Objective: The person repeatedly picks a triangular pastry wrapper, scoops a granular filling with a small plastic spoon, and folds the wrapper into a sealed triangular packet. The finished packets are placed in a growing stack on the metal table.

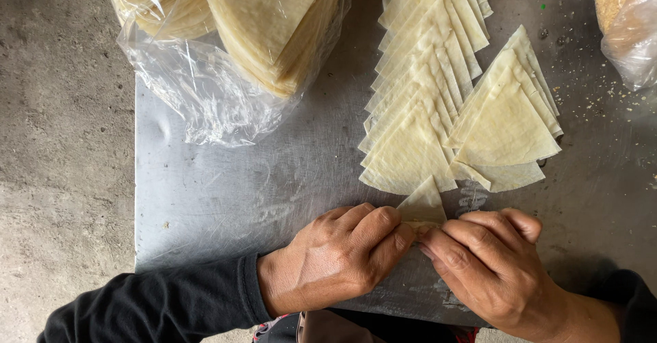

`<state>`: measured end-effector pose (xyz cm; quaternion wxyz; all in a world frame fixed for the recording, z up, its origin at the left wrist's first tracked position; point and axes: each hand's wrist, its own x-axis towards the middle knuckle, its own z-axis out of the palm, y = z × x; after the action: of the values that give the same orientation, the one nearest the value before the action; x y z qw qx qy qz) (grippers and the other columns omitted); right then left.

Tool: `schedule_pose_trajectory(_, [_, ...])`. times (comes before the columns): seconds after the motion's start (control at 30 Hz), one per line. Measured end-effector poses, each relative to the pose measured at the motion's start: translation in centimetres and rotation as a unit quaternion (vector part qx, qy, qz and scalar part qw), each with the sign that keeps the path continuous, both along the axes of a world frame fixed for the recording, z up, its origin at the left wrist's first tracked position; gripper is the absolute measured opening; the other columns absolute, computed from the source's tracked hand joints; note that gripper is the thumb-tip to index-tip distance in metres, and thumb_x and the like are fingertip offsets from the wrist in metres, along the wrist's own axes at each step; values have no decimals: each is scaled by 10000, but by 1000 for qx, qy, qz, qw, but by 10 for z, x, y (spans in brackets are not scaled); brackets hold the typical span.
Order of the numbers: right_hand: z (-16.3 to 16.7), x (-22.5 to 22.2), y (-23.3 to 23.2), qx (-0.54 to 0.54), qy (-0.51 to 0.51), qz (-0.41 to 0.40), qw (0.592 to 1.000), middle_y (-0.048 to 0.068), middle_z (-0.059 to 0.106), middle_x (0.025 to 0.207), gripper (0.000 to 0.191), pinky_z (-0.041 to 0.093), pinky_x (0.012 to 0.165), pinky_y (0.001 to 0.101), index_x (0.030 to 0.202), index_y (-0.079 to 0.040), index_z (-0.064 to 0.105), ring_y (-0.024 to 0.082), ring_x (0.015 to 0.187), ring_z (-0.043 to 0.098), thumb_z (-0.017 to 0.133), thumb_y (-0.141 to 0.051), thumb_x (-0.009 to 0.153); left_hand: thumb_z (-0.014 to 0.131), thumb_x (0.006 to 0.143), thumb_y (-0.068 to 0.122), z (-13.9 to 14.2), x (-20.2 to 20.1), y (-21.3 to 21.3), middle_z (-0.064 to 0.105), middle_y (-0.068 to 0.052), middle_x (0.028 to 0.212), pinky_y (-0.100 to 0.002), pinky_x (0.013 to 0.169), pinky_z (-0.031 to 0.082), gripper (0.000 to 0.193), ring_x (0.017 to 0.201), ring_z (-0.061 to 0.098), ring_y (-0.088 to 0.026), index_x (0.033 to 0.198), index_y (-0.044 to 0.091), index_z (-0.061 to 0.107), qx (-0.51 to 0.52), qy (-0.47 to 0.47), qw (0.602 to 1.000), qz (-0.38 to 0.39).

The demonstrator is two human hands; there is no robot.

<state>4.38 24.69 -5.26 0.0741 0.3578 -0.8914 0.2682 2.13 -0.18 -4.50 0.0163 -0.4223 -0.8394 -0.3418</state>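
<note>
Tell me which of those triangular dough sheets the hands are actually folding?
The lone triangular sheet pinched between left hand and right hand; the overlapping row and small pile lie untouched.

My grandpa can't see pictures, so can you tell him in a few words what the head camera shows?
Two hands, the left hand and right hand, pinch a small triangular pastry sheet at the near edge of a metal table. Behind it lie overlapping rows of triangular sheets, a smaller pile beside them, and a clear plastic bag of stacked sheets to the left.
</note>
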Motion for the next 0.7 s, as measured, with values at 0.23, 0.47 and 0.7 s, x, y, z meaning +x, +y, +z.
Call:
schedule_pose_trajectory(0.23, [1,-6,-2,6,-7,-2,1000,-31,608,878,246,307,894,366,1034,-80,721,143,869,590,835,-170,835,739,938,178,2,4,5,596,-76,1011,-341,706,516,235,857,611,-215,1101,10,713,-3,-30,998,61])
schedule_pose_trajectory(0.47, [5,-6,-7,-10,-30,-21,999,4,595,904,250,344,903,351,1066,-81,712,167,894,575,814,-165,855,782,893,309,4,0,7,591,-61,1098,-459,990,376,216,1094,524,-270,982,119,727,6,-102,985,136])
schedule_pose_trajectory(0.7, [1,-8,-4,-11,-51,-32,998,-3,648,937,253,331,900,370,1069,-67,668,162,921,606,785,-166,867,794,843,296,6,-2,9,583,-85,1129,-505,1031,356,229,1147,505,-320,945,107,717,-5,-101,983,150])
